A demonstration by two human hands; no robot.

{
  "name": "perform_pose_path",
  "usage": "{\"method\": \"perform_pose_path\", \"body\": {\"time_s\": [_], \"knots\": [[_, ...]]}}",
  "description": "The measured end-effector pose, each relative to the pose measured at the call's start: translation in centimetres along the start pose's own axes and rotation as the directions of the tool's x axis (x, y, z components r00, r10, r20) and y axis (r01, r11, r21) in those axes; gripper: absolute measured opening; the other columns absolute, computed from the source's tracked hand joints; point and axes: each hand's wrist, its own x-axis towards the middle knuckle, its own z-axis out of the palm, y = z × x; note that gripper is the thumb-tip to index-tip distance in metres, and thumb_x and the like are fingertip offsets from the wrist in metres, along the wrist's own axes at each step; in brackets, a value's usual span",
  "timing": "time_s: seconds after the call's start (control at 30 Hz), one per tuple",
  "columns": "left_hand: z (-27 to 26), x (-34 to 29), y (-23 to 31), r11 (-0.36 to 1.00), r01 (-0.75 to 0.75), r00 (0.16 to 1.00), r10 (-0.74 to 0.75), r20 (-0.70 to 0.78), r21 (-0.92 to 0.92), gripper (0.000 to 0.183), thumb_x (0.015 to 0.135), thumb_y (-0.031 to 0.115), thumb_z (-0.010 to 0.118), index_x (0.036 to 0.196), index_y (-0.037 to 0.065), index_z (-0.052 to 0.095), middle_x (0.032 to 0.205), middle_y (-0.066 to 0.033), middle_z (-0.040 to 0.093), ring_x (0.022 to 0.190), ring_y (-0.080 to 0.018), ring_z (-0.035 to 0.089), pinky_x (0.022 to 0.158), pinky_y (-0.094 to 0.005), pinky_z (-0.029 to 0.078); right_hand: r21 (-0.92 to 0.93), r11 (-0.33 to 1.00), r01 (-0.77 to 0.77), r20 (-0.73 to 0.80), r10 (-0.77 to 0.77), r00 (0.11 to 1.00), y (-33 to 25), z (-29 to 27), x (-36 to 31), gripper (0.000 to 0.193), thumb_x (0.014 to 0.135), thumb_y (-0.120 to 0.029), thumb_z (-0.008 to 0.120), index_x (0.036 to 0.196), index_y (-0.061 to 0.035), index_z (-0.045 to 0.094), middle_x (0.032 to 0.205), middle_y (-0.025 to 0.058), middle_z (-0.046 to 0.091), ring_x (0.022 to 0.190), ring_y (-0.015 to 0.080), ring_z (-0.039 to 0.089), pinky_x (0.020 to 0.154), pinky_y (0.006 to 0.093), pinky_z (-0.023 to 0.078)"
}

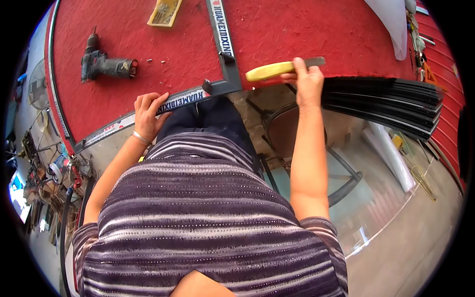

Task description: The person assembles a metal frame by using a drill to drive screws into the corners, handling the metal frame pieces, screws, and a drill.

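Note:
A dark metal frame [225, 84] with printed protective film lies along the front edge of the red-covered table. Its near bar is gripped by my left hand [149, 115], fingers over the top and thumb at the near side. My right hand [308, 84] is closed round a yellow-handled tool with a flat metal blade [269, 72]. It is held near the blade, with the thick yellow handle pointing left, over the table edge right of the frame's corner. The blade end is slightly blurred. Small dark corner pieces [207, 87] stand up at the frame joint.
A cordless drill [106, 67] lies on the red table [183, 54] at left, beside small screws. Farther back is a yellow tray [164, 12]. Black metal profiles [386, 104] are stacked at right. A chair [289, 128] stands below the table edge.

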Motion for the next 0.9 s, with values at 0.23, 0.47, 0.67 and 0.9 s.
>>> {"method": "perform_pose_path", "body": {"time_s": [0.23,0.47,0.67,0.9], "knots": [[-0.6,0.1,-0.1,1.0,-0.013,1.0,0.013,0.01,0.007,0.057,0.065,0.014,0.082,0.12,0.01,0.064,0.107,-0.0081,0.056,0.098,-0.0285,0.051,0.088,-0.0391,0.041,0.072,0.997,-0.003,0.049,0.0,0.999,0.5,1.9,0.0,0.023,0.099,-0.019,0.057,0.093,0.0027,0.057,0.079,0.0123,0.067,0.057,0.0189,0.067,0.048,0.0281,0.056],[-1.0,0.0,-0.2,0.998,-0.059,0.998,0.059,0.001,0.019,0.055,0.068,0.013,0.08,0.12,0.009,0.064,0.107,-0.0088,0.056,0.098,-0.0293,0.051,0.087,-0.0394,0.042,0.147,0.989,0.024,-0.017,-0.022,1.0,0.8,3.8,-0.1,0.023,0.099,-0.022,0.056,0.092,0.0001,0.06,0.079,0.0118,0.067,0.055,0.0163,0.064,0.049,0.028,0.054],[-1.4,-0.8,0.0,0.998,-0.057,0.997,0.058,0.042,-0.026,0.056,0.066,0.014,0.08,0.119,0.007,0.063,0.106,-0.0098,0.056,0.098,-0.0302,0.051,0.088,-0.0405,0.042,-0.036,0.983,0.179,0.022,-0.178,0.984,-2.4,4.7,-0.6,0.024,0.099,-0.022,0.057,0.098,0.0013,0.063,0.08,0.0057,0.065,0.056,0.0111,0.061,0.052,0.0244,0.05],[-1.3,-2.2,0.5,0.998,-0.063,0.996,0.064,0.068,-0.022,0.056,0.066,0.015,0.078,0.119,0.008,0.063,0.106,-0.0091,0.057,0.098,-0.0291,0.053,0.087,-0.0404,0.043,-0.084,0.814,0.575,0.382,-0.507,0.773,-3.0,9.4,-6.1,0.011,0.095,-0.01,0.062,0.095,0.0003,0.064,0.079,0.0081,0.066,0.069,0.0139,0.065,0.061,0.0288,0.052]]}}
